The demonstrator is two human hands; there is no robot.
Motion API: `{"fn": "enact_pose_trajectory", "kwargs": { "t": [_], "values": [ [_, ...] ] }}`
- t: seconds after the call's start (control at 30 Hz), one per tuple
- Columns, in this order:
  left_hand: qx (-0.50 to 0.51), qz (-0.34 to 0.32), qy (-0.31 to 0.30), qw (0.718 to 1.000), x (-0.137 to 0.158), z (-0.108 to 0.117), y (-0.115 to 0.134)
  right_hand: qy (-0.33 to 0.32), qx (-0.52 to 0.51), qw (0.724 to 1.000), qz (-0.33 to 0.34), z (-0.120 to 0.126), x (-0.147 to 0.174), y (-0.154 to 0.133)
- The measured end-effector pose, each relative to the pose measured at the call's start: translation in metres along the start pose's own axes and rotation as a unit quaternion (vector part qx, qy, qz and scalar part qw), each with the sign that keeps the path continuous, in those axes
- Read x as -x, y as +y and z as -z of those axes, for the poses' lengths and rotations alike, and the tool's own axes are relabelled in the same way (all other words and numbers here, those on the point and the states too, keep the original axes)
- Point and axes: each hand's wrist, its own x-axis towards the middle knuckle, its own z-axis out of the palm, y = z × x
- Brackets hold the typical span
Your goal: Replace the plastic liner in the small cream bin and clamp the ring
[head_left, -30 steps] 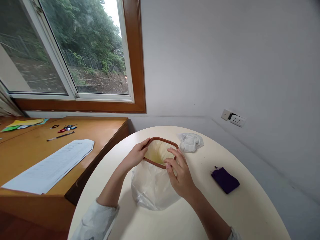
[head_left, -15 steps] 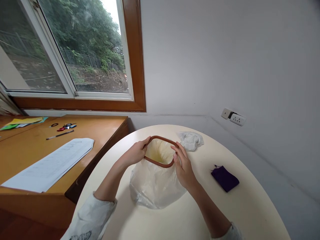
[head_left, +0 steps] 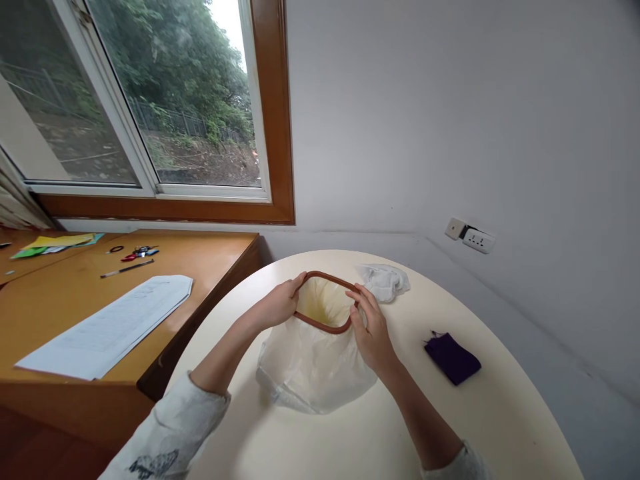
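A brown rounded-square rim (head_left: 316, 324) sits over the mouth of a bin lined with a translucent white plastic bag (head_left: 315, 377). The bag hangs loosely down the outside and hides the bin's body; the inside looks pale yellow. At the rim's left corner, my left hand (head_left: 277, 305) is closed, with the thumb along the top. My right hand (head_left: 373, 333) grips the opposite side, its fingers bent over the rim and the thumb close by on the near side.
The bin stands on a round cream table (head_left: 300, 447). Behind my right hand lies a crumpled white plastic bag (head_left: 385, 283), and farther right a dark purple drawstring pouch (head_left: 453, 358). On the left, a wooden desk (head_left: 220, 250) carries papers (head_left: 110, 327), a pen (head_left: 127, 269) and keys (head_left: 143, 251).
The whole view has shifted slightly, so things appear a little farther right. Both hands keep their hold on the rim, and the hanging bag has barely changed shape.
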Motion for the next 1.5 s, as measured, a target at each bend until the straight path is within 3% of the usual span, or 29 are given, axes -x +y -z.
{"fn": "enact_pose_trajectory", "kwargs": {
  "t": [0.43,0.7,1.07,1.27,1.5],
  "values": [
    [-0.037,0.015,0.002,0.999,0.002,-0.001,-0.001,-0.007,-0.002,1.0,-0.016,-0.002,0.001,0.0],
    [-0.124,0.015,-0.032,0.992,0.004,-0.001,0.003,-0.004,-0.013,0.999,-0.029,-0.002,0.003,-0.002],
    [-0.153,0.02,-0.024,0.988,0.006,0.0,0.006,-0.01,0.002,1.0,-0.006,-0.001,0.002,-0.004],
    [-0.164,0.039,0.011,0.986,0.008,-0.003,0.006,-0.015,0.007,1.0,-0.001,-0.001,0.0,-0.008],
    [-0.174,0.003,-0.013,0.985,0.007,0.004,0.019,-0.018,0.041,0.999,0.015,0.003,-0.005,-0.014]
  ]
}}
